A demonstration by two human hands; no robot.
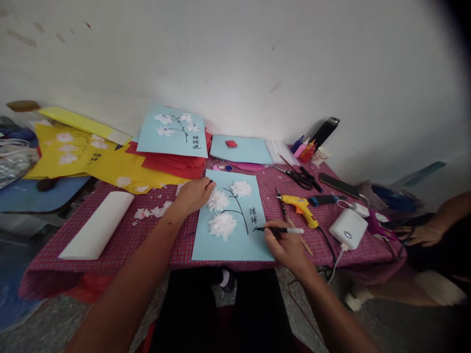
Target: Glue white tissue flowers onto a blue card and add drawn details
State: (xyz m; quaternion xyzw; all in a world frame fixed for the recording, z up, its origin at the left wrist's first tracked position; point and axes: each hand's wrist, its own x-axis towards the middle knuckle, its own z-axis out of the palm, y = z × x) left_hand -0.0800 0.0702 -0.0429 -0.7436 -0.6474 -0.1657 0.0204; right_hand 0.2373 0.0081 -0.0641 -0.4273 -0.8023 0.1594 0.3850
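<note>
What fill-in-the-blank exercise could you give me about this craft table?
1. The person's ____ hand holds the pen.
2. The blue sheet being written on carries ____ white flowers.
3. The body of the glue gun is coloured ____.

Missing words: right; three; yellow.

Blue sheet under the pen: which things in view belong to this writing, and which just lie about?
Writing:
pen in the right hand
blue sheet
left hand at its left edge

Seemingly lying about:
yellow glue gun
black scissors
white cabled device
</note>
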